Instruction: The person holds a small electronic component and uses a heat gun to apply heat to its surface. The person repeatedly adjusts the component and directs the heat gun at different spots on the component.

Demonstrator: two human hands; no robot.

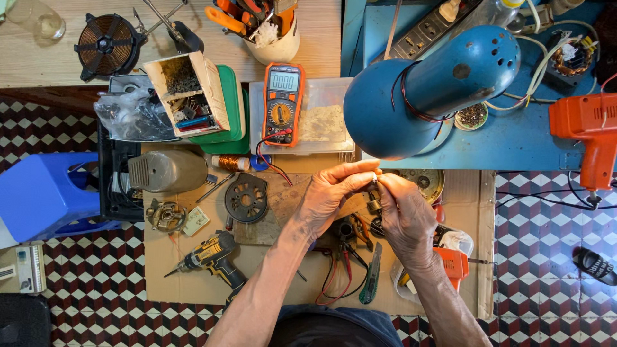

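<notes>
My left hand (329,196) and my right hand (405,215) meet above a cardboard sheet (193,286) on the floor. The fingertips of both pinch a small metal part (374,180) just under a blue lamp shade (385,112). Below the hands lie pliers with red leads (334,276) and a green utility knife (371,276). What the palms cover is hidden.
A cordless drill (212,257), a round black motor plate (246,198), a grey housing (166,170) and an orange multimeter (283,103) lie to the left. An orange glue gun (588,132) sits at right, a blue stool (45,193) at left. The floor is chequered tile.
</notes>
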